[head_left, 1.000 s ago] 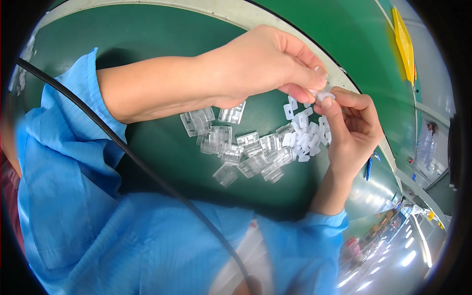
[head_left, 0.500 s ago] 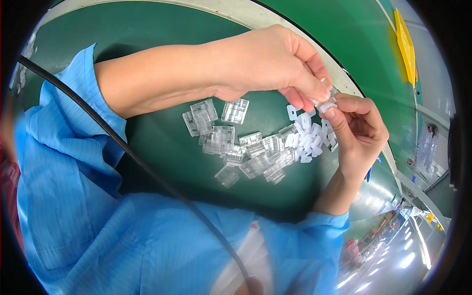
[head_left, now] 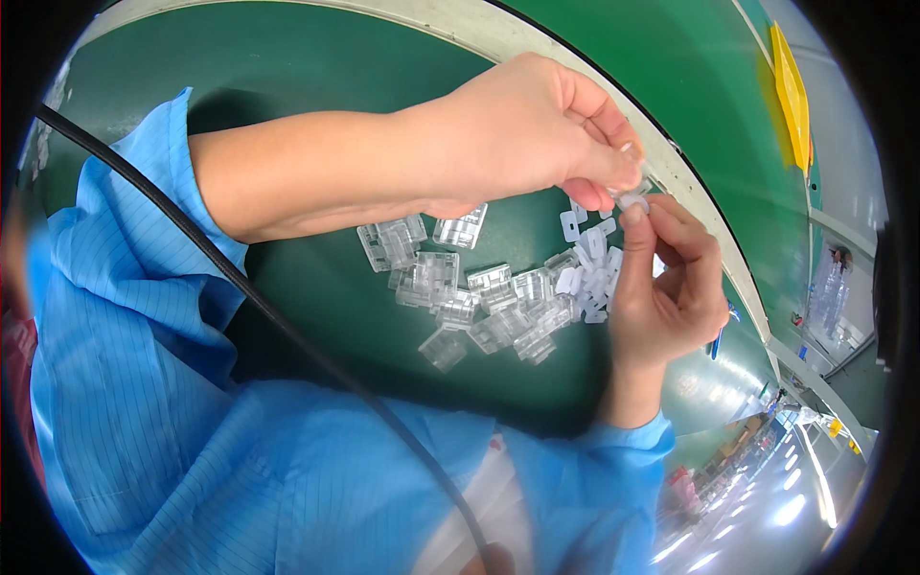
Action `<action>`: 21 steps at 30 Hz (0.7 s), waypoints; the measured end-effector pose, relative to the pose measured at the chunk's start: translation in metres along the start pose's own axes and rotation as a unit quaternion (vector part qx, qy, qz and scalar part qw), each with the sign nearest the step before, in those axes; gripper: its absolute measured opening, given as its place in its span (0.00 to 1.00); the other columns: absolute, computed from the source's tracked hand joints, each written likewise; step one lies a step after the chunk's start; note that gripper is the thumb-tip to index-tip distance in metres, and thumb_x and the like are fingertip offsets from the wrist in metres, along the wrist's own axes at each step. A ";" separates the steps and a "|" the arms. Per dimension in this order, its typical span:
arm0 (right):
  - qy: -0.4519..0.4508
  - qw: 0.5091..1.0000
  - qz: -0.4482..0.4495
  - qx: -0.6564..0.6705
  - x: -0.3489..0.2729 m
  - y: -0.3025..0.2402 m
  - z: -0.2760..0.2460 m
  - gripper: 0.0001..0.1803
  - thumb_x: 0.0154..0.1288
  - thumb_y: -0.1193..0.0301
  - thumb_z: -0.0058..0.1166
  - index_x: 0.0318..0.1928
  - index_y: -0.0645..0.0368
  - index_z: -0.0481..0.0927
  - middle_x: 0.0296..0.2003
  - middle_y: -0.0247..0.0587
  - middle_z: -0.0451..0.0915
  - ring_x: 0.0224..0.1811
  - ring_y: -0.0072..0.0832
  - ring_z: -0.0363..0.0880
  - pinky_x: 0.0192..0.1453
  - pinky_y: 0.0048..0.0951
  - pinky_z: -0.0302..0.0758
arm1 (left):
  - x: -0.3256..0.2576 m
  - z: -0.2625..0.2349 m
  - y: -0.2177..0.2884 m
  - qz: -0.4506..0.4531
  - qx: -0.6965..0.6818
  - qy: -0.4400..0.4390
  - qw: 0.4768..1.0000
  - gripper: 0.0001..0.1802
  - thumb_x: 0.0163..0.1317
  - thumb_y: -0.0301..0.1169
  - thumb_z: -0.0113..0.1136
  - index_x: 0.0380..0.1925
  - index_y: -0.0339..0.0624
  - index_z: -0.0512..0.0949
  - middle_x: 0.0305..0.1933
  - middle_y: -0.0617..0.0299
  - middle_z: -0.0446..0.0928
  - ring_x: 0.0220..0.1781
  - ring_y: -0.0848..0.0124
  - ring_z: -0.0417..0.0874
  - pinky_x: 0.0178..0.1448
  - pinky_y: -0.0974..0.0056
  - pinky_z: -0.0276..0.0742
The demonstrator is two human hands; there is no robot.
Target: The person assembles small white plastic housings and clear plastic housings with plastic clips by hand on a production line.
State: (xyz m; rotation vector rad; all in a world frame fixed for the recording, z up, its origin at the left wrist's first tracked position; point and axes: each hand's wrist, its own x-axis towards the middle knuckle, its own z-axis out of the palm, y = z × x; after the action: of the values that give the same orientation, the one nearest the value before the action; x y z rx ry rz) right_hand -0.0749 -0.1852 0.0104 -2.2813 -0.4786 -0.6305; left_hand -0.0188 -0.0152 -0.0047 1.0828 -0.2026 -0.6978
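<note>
My left hand (head_left: 537,129) reaches across from the left, its thumb and fingers pinched on a small clear plastic piece (head_left: 644,188), mostly covered by the fingertips. Against it, my right hand (head_left: 676,283) pinches a small white plastic tab (head_left: 631,201) between thumb and forefinger. The two pieces meet or nearly meet; the exact contact is hidden. Under the hands lies a heap of white rectangular tabs with slots (head_left: 596,261), partly behind my right hand. Left of it are spread several clear plastic square pieces (head_left: 429,278), some overlapping.
A dark green work surface (head_left: 316,331) lies beneath, with a pale raised edge (head_left: 422,24) curving behind the hands. A black cable (head_left: 287,331) runs diagonally in front of my body. Beyond the edge, a yellow tray-like thing (head_left: 791,96) is at the far right.
My right hand has shifted left and slightly down, its wrist turned more upright, and now covers part of the white heap. My left hand has stayed nearly in place, still pinching.
</note>
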 end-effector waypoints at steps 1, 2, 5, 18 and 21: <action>0.000 1.000 -0.001 -0.001 0.000 0.000 -0.001 0.08 0.50 0.86 0.60 0.30 0.70 0.75 0.31 0.46 0.80 0.31 0.21 0.79 0.35 0.21 0.78 | 0.000 0.000 0.000 0.006 0.007 0.000 1.000 0.09 0.57 0.30 0.60 0.35 0.37 0.77 0.34 0.63 0.78 0.35 0.76 0.79 0.42 0.72 0.76; -0.011 0.996 0.062 0.062 0.001 0.000 -0.003 0.08 0.50 0.86 0.60 0.30 0.70 0.75 0.31 0.46 0.80 0.31 0.22 0.78 0.35 0.20 0.78 | 0.000 0.000 0.000 0.012 0.014 0.000 1.000 0.09 0.57 0.30 0.60 0.35 0.37 0.77 0.34 0.63 0.78 0.35 0.76 0.79 0.42 0.72 0.76; -0.047 0.967 0.161 0.193 0.010 0.007 -0.015 0.08 0.51 0.86 0.59 0.32 0.71 0.75 0.33 0.46 0.79 0.32 0.22 0.78 0.36 0.20 0.78 | 0.001 -0.002 0.002 0.004 -0.015 -0.042 0.999 0.09 0.57 0.30 0.60 0.36 0.37 0.77 0.34 0.62 0.78 0.34 0.75 0.79 0.42 0.72 0.76; -0.061 0.977 0.086 0.187 0.006 0.013 -0.013 0.09 0.49 0.88 0.59 0.31 0.70 0.74 0.31 0.48 0.79 0.32 0.25 0.79 0.36 0.21 0.77 | 0.002 0.000 -0.001 -0.010 -0.029 -0.028 0.999 0.09 0.57 0.30 0.59 0.35 0.37 0.76 0.33 0.62 0.78 0.35 0.75 0.79 0.43 0.72 0.76; -0.059 0.994 -0.017 0.093 0.004 0.017 -0.012 0.09 0.47 0.88 0.60 0.29 0.70 0.74 0.30 0.47 0.79 0.32 0.26 0.79 0.34 0.21 0.76 | 0.002 -0.001 -0.001 -0.010 -0.019 -0.027 0.999 0.09 0.57 0.30 0.60 0.35 0.37 0.76 0.33 0.62 0.78 0.34 0.75 0.79 0.42 0.72 0.76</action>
State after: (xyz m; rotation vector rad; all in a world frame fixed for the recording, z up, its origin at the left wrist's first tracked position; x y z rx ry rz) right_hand -0.0665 -0.2043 0.0113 -2.1449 -0.6085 -0.4503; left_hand -0.0176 -0.0159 -0.0058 1.0312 -0.2244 -0.7458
